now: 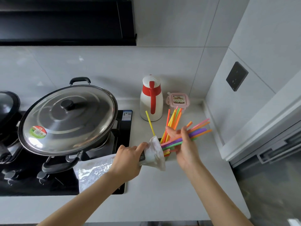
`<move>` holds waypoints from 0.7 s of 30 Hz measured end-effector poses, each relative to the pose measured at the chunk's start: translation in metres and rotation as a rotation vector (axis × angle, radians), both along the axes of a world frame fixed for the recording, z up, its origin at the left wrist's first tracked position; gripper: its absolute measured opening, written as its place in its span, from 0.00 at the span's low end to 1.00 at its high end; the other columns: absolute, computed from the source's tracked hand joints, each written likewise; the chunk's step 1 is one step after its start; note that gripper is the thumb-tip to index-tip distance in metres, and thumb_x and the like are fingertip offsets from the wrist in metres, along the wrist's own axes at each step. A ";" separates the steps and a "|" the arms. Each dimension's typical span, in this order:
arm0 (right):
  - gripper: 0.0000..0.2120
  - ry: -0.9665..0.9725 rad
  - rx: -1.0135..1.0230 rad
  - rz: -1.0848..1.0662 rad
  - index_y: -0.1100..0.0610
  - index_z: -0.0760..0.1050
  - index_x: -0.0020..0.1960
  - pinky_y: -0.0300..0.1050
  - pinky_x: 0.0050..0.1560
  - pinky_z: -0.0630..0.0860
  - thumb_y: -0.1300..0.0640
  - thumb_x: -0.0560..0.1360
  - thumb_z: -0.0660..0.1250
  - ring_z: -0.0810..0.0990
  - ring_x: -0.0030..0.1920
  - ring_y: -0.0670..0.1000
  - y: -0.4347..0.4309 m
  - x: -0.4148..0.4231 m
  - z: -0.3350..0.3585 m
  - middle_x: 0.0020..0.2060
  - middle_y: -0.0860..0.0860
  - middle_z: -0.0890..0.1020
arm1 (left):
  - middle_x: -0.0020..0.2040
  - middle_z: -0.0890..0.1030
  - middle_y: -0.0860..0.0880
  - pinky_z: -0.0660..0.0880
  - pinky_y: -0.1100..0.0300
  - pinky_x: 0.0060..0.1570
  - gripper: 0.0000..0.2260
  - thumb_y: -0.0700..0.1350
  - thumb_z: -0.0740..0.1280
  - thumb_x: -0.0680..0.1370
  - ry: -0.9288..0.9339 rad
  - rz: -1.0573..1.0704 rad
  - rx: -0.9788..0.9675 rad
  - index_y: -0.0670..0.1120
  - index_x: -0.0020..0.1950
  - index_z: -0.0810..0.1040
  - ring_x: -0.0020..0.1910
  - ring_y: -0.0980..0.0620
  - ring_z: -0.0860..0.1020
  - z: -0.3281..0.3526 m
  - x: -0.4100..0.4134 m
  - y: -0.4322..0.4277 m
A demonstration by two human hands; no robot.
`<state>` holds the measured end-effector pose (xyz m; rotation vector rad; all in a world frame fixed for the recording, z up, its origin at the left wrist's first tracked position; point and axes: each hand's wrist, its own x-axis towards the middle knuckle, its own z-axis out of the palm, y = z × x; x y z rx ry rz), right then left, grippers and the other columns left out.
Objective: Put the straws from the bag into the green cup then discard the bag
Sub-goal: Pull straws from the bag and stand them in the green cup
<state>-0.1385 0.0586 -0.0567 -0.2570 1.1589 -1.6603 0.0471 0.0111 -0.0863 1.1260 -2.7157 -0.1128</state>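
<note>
The right hand (184, 144) closes its grip on a bundle of straws (192, 134) lying nearly level, ends in the bag (153, 154) gripped by the left hand (128, 159), cup mostly hidden just below.

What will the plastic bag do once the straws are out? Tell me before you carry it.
The bag, crinkled and sagging behind the left hand, is probably floppy and very light. Its glossy film looks slippery, so pinch it firmly.
</note>
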 end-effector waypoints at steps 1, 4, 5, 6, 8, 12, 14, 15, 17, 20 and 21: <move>0.27 -0.002 -0.038 -0.028 0.55 0.82 0.35 0.47 0.63 0.71 0.48 0.81 0.50 0.79 0.58 0.54 -0.001 -0.007 0.004 0.43 0.51 0.86 | 0.33 0.81 0.51 0.67 0.57 0.32 0.30 0.44 0.73 0.60 -0.013 0.012 -0.003 0.52 0.58 0.64 0.28 0.45 0.78 -0.002 0.004 0.000; 0.22 -0.060 -0.152 -0.201 0.56 0.67 0.32 0.46 0.46 0.77 0.48 0.81 0.52 0.82 0.33 0.49 -0.004 -0.033 0.020 0.24 0.48 0.80 | 0.34 0.82 0.52 0.64 0.59 0.32 0.31 0.45 0.74 0.59 -0.037 0.049 0.007 0.52 0.58 0.65 0.29 0.47 0.79 -0.007 0.017 0.000; 0.20 -0.055 -0.167 -0.258 0.55 0.63 0.32 0.42 0.37 0.76 0.48 0.81 0.53 0.76 0.25 0.47 -0.005 -0.041 0.027 0.20 0.47 0.73 | 0.35 0.82 0.52 0.64 0.59 0.32 0.30 0.45 0.74 0.60 -0.036 0.056 0.014 0.53 0.58 0.65 0.30 0.47 0.79 -0.009 0.021 0.001; 0.21 -0.038 -0.174 -0.305 0.54 0.60 0.31 0.39 0.30 0.72 0.47 0.81 0.54 0.68 0.20 0.46 -0.006 -0.048 0.033 0.18 0.45 0.67 | 0.35 0.82 0.52 0.64 0.59 0.33 0.30 0.45 0.73 0.61 -0.040 0.064 0.023 0.53 0.58 0.64 0.30 0.46 0.79 -0.010 0.025 0.001; 0.22 0.001 -0.192 -0.381 0.53 0.58 0.30 0.37 0.23 0.62 0.45 0.80 0.55 0.58 0.19 0.45 -0.007 -0.061 0.049 0.17 0.45 0.60 | 0.34 0.82 0.52 0.64 0.59 0.34 0.30 0.44 0.74 0.61 -0.056 0.090 0.034 0.53 0.58 0.64 0.30 0.46 0.79 -0.014 0.032 0.001; 0.24 0.098 -0.276 -0.450 0.53 0.56 0.28 0.39 0.24 0.56 0.43 0.78 0.59 0.53 0.21 0.48 -0.009 -0.077 0.073 0.19 0.46 0.57 | 0.34 0.82 0.52 0.63 0.58 0.35 0.31 0.43 0.73 0.62 -0.112 0.142 0.072 0.54 0.60 0.63 0.32 0.47 0.79 -0.021 0.045 0.001; 0.25 0.161 -0.318 -0.428 0.53 0.56 0.27 0.39 0.24 0.56 0.44 0.78 0.59 0.54 0.20 0.48 -0.017 -0.071 0.074 0.18 0.46 0.57 | 0.38 0.82 0.51 0.63 0.58 0.38 0.29 0.44 0.72 0.65 -0.114 0.152 0.069 0.52 0.63 0.65 0.35 0.47 0.79 -0.021 0.048 0.001; 0.25 0.205 -0.320 -0.405 0.52 0.56 0.27 0.39 0.24 0.56 0.45 0.78 0.59 0.55 0.19 0.47 -0.024 -0.065 0.069 0.18 0.46 0.58 | 0.39 0.82 0.51 0.63 0.58 0.38 0.29 0.44 0.71 0.66 -0.109 0.158 0.067 0.52 0.64 0.65 0.37 0.46 0.79 -0.021 0.049 0.001; 0.25 0.320 -0.296 -0.345 0.51 0.57 0.25 0.39 0.23 0.56 0.47 0.78 0.60 0.57 0.18 0.46 -0.038 -0.049 0.051 0.17 0.45 0.59 | 0.41 0.83 0.50 0.62 0.57 0.39 0.28 0.44 0.70 0.67 -0.104 0.170 0.058 0.51 0.65 0.66 0.38 0.46 0.79 -0.020 0.050 0.001; 0.24 0.466 -0.198 -0.234 0.53 0.59 0.26 0.39 0.22 0.57 0.49 0.78 0.61 0.60 0.18 0.45 -0.056 -0.026 0.015 0.17 0.44 0.63 | 0.42 0.82 0.50 0.61 0.57 0.40 0.28 0.44 0.69 0.68 -0.107 0.196 0.051 0.51 0.66 0.65 0.40 0.46 0.79 -0.021 0.053 0.002; 0.23 0.502 -0.148 -0.199 0.54 0.60 0.27 0.38 0.22 0.60 0.50 0.78 0.61 0.62 0.18 0.45 -0.060 -0.020 0.005 0.16 0.44 0.64 | 0.43 0.82 0.50 0.61 0.57 0.40 0.28 0.44 0.68 0.68 -0.105 0.202 0.049 0.51 0.67 0.64 0.41 0.46 0.79 -0.022 0.054 0.002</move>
